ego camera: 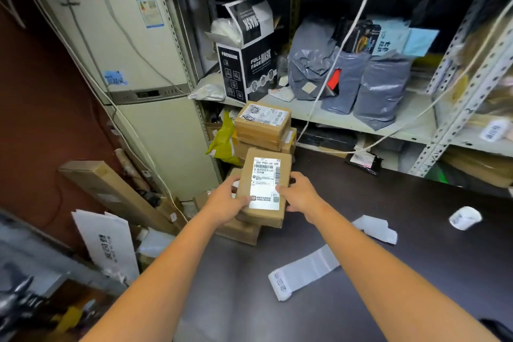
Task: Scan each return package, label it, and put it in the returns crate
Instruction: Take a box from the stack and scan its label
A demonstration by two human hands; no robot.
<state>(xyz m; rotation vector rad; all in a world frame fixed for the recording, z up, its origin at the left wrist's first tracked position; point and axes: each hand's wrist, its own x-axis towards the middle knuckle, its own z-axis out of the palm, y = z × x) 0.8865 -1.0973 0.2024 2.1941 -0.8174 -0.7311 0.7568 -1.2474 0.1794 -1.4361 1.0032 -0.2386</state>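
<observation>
- At the dark table's [388,230] far left corner, a cardboard box [247,175] rests on a stack of similar boxes [241,232].
- Its shipping label [266,183] looks applied, so crating probably comes next (no crate visible).
- Left hand [224,203] and right hand [301,194] grip opposite sides of the box, fingers curled, thumbs on the label.

A parcel stockroom or small warehouse is shown: slotted metal shelving [469,97] is loaded with grey mailer bags [383,86] and cartons, labelled cardboard boxes [263,122] are stacked at a dark desk [388,272], and strips of printed shipping labels [302,275] are scattered over it.
</observation>
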